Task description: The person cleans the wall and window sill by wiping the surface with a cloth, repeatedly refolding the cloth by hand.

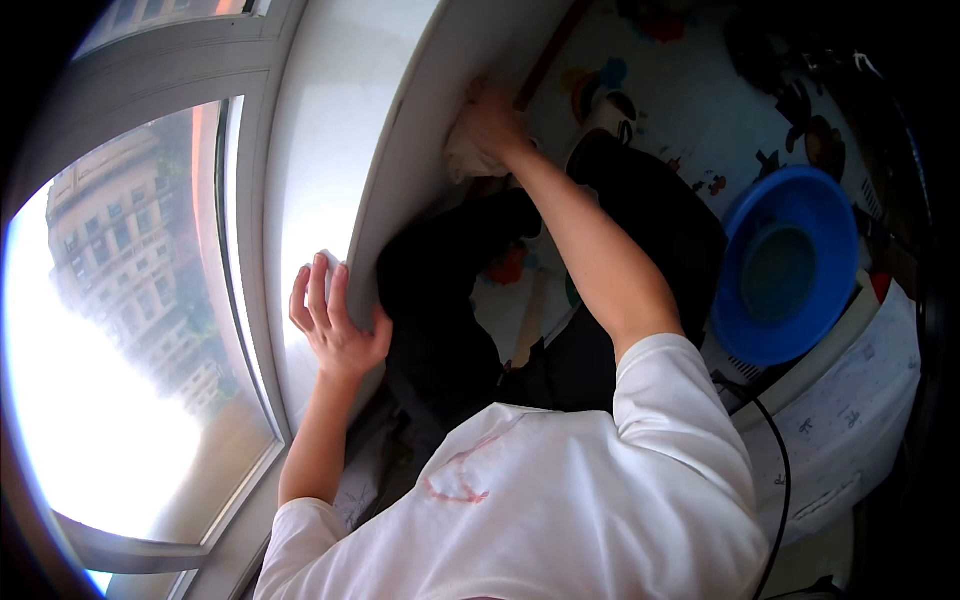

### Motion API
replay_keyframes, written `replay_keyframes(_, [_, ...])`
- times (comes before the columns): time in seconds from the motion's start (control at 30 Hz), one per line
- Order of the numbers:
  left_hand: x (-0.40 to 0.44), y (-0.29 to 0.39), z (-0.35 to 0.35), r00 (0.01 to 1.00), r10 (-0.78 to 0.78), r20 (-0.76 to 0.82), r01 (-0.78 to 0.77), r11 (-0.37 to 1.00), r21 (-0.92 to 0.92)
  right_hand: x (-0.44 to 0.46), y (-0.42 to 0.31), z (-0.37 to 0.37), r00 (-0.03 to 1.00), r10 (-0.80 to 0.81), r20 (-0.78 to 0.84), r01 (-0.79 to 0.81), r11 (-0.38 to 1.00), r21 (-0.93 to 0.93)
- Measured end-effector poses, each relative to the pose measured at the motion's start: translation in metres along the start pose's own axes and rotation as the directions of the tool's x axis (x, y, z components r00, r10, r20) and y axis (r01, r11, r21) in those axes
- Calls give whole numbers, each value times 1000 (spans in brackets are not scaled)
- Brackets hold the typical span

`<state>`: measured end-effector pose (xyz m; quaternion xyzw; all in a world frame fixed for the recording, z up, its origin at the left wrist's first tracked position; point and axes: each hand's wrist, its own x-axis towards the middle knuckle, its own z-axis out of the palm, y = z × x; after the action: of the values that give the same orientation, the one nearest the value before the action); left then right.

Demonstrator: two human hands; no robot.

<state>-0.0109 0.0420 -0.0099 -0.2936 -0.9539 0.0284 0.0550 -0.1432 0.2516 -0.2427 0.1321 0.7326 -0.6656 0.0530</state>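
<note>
Head view: I look down on both hands, well apart.
Left hand [337,335]: I see it resting on the windowsill [335,140], fingers spread, nothing held.
Right hand [497,122]: I have it reached forward, gripping a bunched pale cloth [468,155]; its fingertips blur on me.
Pale cloth: under the right hand, against the wall [420,145] below the sill.
Blue basin [838,215]: over to my right, beyond the dark-trousered legs [660,205].
</note>
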Motion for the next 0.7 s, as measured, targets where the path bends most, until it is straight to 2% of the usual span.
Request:
replay_keyframes(0.03, [1, 1, -1, 1000, -6, -2, 6, 1000, -13, -6, 1, 5, 997, -57, -53, 55, 998, -28])
replay_keyframes(0.13, [5, 3, -2, 1000, -15, -5, 15, 999, -43, -5, -15, -7, 1000, 15, -2, -15, 1000, -8])
replay_keyframes(0.27, [5, 2, -2, 1000, -18, -4, 18, 998, -53, 17, 11, -7, 998, 56, 41, -54, 997, -61])
replay_keyframes(0.33, [0, 3, -5, 1000, -17, 3, 17, 999, -47, 11, 11, -9, 998, 57, -13, -57, 998, 23])
replay_keyframes(0.43, [3, 2, -3, 1000, -11, -13, 10, 999, -40, -2, 4, 1, 995, -6, -99, 9, 1000, 28])
replay_keyframes(0.53, [4, 1, -1, 1000, -5, -22, 4, 999, -45, -1, -7, -10, 999, 25, 22, -25, 1000, 9])
replay_keyframes(0.6, [4, 3, -4, 1000, -11, -11, 10, 999, -51, 15, 18, -13, 977, -152, 149, 189, 942, -278])
replay_keyframes(0.67, [2, 2, -2, 1000, -17, -13, 16, 999, -46, 22, 32, -7, 975, -150, 163, 192, 940, -281])
replay_keyframes(0.7, [1, 2, -2, 1000, -17, -9, 16, 999, -47, 15, 15, -11, 992, -56, 112, 73, 986, -153])
